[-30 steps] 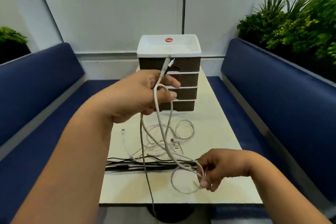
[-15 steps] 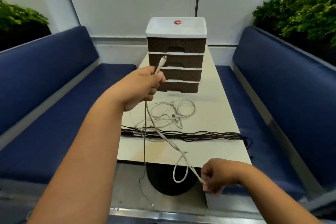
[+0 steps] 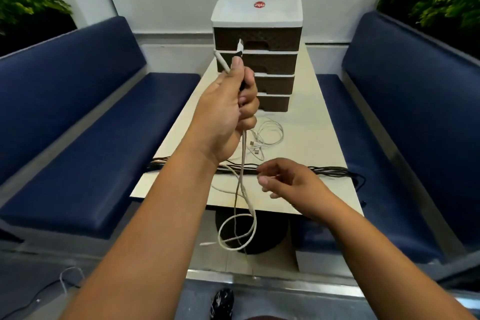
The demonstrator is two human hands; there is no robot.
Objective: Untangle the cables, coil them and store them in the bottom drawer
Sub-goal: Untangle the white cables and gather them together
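Untangling step: the white cable (image 3: 242, 189) dangles at 6 o'clock, looped below the surface (image 3: 322, 138). Right hand (image 3: 288, 182) fingers apart, empty; left hand (image 3: 228, 112) fingers clamp its ends. Next, probably coil it; bottom drawer (image 3: 272, 102) at 12 o'clock looks closed.

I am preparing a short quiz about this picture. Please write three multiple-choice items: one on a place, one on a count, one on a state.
1. Where does the black cable bundle lie?
A. across the table
B. inside a drawer
C. on the bench

2. How many drawers has the drawer unit?
A. two
B. four
C. six

3. What is the state of the bottom drawer?
A. closed
B. pulled out
C. removed

Answers: 1 A, it stretches over the table; 2 B, four brown fronts are stacked; 3 A, its front sits flush.
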